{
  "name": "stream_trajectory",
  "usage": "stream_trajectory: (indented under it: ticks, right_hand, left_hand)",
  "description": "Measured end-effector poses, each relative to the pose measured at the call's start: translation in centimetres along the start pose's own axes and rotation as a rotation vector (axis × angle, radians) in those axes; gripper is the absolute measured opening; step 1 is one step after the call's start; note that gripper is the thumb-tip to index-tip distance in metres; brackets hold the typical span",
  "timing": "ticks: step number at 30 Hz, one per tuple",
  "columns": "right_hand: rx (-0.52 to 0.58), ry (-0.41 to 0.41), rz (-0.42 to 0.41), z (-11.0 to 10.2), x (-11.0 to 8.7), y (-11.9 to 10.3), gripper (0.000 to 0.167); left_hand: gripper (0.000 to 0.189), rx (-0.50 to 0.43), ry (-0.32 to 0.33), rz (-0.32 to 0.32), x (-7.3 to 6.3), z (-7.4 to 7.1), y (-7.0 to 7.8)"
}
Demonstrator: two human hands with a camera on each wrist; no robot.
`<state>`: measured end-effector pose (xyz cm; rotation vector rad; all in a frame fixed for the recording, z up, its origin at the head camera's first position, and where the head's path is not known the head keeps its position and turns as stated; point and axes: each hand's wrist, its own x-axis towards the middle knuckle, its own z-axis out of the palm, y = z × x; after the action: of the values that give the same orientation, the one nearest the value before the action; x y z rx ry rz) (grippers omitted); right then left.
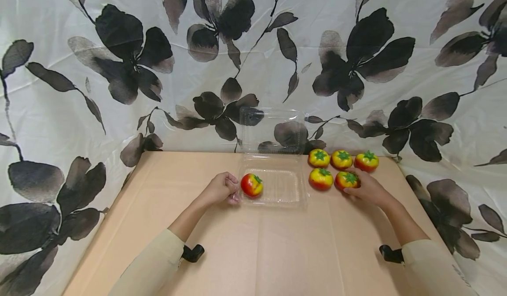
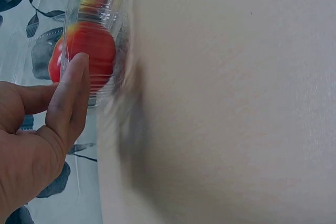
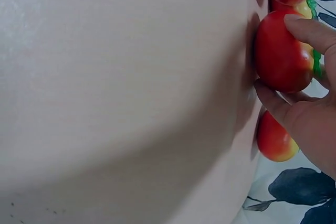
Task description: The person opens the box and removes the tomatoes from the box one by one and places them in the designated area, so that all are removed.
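A clear plastic clamshell container (image 1: 283, 188) stands with its lid (image 1: 273, 131) raised at the back. One red and yellow imitation tomato (image 1: 251, 185) with a green leafy top sits inside, at the left. My left hand (image 1: 220, 187) pinches the container's left wall between thumb and fingers, beside that tomato. On the right, my right hand (image 1: 369, 189) grips another tomato (image 3: 283, 51), thumb on one side and fingers on the other. This one is at the front of a cluster and appears to be still at the table surface.
Around the right hand are several more tomatoes, among them one at the front left (image 1: 320, 179) and one at the back right (image 1: 366, 161). The tan tabletop (image 1: 293, 247) ends behind them at a floral cloth (image 1: 285, 67).
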<state>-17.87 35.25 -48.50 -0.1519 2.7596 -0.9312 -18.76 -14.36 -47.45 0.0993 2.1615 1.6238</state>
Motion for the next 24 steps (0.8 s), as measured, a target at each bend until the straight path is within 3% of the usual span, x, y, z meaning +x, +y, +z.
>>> stream_trajectory:
  ticks: [24]
  right_hand:
    - [0.04, 0.012, 0.012, 0.37, -0.03, -0.01, 0.085]
  left_hand:
    - [0.018, -0.021, -0.002, -0.016, 0.05, 0.04, 0.09]
